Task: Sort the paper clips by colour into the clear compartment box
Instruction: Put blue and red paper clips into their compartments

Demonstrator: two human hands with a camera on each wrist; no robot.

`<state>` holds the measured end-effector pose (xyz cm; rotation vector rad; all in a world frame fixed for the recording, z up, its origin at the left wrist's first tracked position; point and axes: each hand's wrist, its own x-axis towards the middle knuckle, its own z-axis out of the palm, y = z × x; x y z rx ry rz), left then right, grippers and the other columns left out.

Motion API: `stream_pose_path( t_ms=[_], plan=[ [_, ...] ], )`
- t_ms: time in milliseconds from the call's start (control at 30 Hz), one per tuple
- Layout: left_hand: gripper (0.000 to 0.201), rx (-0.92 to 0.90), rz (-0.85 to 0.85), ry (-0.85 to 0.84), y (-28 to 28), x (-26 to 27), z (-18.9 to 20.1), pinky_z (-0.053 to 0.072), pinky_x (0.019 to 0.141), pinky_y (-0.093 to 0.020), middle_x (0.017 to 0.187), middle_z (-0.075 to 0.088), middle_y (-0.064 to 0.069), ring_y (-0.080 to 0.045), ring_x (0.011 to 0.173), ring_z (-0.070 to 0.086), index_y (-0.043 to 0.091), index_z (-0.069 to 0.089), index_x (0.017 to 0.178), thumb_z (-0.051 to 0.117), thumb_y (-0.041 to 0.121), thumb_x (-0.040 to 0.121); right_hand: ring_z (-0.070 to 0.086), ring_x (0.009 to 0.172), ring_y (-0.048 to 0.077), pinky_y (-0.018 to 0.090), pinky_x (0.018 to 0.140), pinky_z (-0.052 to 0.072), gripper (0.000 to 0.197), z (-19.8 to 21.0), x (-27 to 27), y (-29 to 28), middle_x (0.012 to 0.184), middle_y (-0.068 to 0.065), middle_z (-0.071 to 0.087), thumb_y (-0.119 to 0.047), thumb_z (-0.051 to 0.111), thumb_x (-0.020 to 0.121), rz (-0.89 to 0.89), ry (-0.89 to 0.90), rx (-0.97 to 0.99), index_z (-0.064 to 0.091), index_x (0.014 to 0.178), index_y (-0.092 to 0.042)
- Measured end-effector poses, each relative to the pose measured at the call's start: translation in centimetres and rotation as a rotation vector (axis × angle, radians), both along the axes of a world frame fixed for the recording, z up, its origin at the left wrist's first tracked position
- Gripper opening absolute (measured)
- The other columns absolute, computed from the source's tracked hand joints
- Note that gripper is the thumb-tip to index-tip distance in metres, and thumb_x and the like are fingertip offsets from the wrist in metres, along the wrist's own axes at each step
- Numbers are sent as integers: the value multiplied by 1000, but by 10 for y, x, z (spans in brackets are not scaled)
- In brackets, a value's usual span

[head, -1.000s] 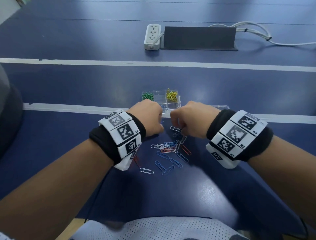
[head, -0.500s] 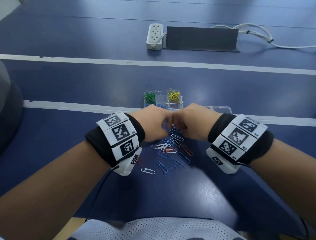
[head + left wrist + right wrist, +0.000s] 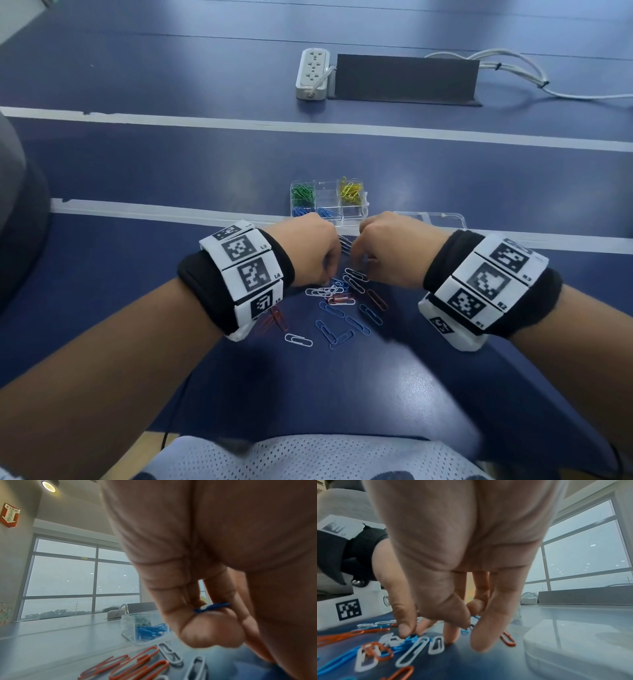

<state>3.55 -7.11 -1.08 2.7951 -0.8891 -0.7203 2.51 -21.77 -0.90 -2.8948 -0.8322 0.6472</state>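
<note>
The clear compartment box [image 3: 327, 192] stands on the blue table, with green clips [image 3: 302, 195] back left, yellow clips [image 3: 351, 193] back right and blue clips [image 3: 301, 212] in front. Loose blue, red and white clips [image 3: 339, 308] lie in a pile just before it. Both hands hover over the far end of the pile, knuckles up and close together. My left hand [image 3: 330, 274] pinches a blue clip [image 3: 212, 607] between thumb and fingers. My right hand [image 3: 359, 263] points its fingers down at the table, and its thumb and forefinger pinch a blue clip [image 3: 465, 629].
The box's clear lid [image 3: 431, 219] lies right of the box. A white power strip [image 3: 312, 73], a dark grey panel [image 3: 406, 77] and white cables [image 3: 513, 68] sit at the back. A dark rounded object [image 3: 17, 222] stands at the left edge.
The hands moved together until they touched half a second ago and now stand slightly apart again over the pile. The loose clips nearer me have not moved.
</note>
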Motion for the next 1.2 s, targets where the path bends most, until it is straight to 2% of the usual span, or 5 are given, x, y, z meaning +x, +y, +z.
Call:
stream_pose_path(
  t_ms=[300,467,600,800,1200],
  plan=[
    [13,23,3,14,0,-2,1,47,65,-24,63,54,9,-10,61,52,17,70,82,59,14,77,54,101,25,25,71,35,41,0,2,5,93,-1,37,-12,51,88,3,-34,-9,61,123,-31],
    [18,-25,-35,12,1,-1,0,40,67,-22,58,41,15,-3,54,40,22,70,95,63,18,79,54,94,23,29,77,46,34,6,6,1,91,-1,43,-11,53,85,-39,-30,23,71,108,-26],
    [19,-26,-52,-1,0,1,0,43,70,-22,56,41,16,-6,59,43,23,74,95,63,18,81,51,89,22,25,71,37,30,4,6,2,98,4,56,-9,51,86,-104,-74,47,72,103,-21],
    [19,59,-79,-22,0,-3,-2,49,66,-29,72,61,-3,-21,67,51,20,48,60,56,17,77,64,90,33,34,76,54,22,-9,1,14,96,12,68,-14,53,84,-87,-45,32,71,97,-15],
    [15,-173,34,16,18,-3,-2,35,49,-7,62,52,13,-1,56,48,26,58,75,60,11,75,60,92,27,27,74,45,27,-4,-7,9,97,4,68,-11,51,84,-109,29,64,68,102,-20]
  ],
)
